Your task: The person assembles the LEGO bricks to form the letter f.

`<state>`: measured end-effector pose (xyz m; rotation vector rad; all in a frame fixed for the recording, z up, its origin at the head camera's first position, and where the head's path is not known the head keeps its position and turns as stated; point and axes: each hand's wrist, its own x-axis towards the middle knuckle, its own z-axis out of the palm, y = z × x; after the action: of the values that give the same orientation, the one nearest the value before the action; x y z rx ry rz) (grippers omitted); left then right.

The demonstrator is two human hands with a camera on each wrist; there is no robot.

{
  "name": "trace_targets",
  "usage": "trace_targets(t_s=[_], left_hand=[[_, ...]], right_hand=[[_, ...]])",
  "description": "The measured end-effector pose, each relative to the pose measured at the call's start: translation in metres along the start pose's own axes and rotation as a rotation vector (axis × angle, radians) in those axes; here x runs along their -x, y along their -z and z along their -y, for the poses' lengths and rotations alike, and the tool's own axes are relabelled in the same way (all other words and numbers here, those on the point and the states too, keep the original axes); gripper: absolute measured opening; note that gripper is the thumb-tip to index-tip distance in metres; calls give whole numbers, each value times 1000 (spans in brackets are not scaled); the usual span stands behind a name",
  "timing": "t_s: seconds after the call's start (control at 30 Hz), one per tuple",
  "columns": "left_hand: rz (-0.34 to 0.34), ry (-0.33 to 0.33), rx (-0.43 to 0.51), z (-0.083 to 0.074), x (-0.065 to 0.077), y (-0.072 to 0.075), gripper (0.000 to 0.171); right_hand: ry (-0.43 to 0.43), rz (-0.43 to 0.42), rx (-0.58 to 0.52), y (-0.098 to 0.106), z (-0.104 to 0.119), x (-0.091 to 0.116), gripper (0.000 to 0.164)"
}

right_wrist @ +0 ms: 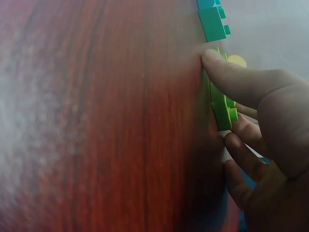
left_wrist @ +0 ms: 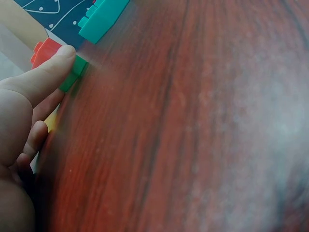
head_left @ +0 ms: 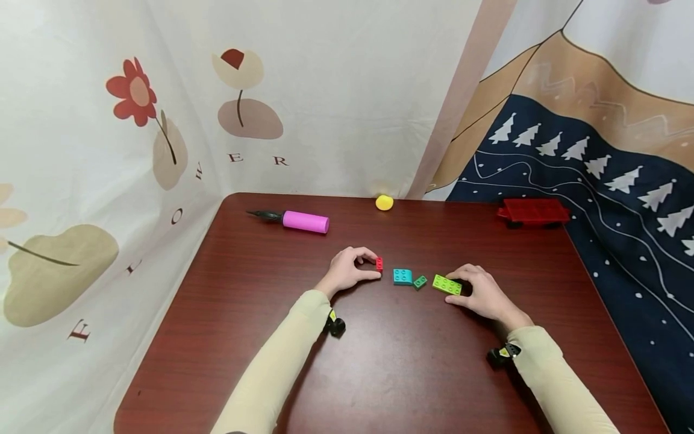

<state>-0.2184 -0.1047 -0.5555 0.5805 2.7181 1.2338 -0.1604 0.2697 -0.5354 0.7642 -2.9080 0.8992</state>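
Note:
In the head view my left hand (head_left: 347,266) pinches a small red toy brick (head_left: 379,264) between thumb and fingers. Seen from the left wrist, a green block (left_wrist: 73,76) shows right below the red brick (left_wrist: 46,52), partly behind the thumb. My right hand (head_left: 485,293) grips a long lime-green brick (head_left: 447,284), its thumb along the near side in the right wrist view. Between the hands lie a teal brick (head_left: 402,276) and a small green brick (head_left: 420,282), close together on the tabletop.
The brown wooden table (head_left: 379,374) runs back to a printed curtain. Near its back edge are a pink cylinder with a black nozzle (head_left: 305,221), a yellow round piece (head_left: 384,202) and, at the right, a red toy wagon (head_left: 534,211).

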Motion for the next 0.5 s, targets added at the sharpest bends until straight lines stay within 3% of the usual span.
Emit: trace_targets(t_s=[0.5], left_hand=[[-14,-3,-6,0,-1,-1,36]], right_hand=[[37,-47,-24,1,-3,-1,34]])
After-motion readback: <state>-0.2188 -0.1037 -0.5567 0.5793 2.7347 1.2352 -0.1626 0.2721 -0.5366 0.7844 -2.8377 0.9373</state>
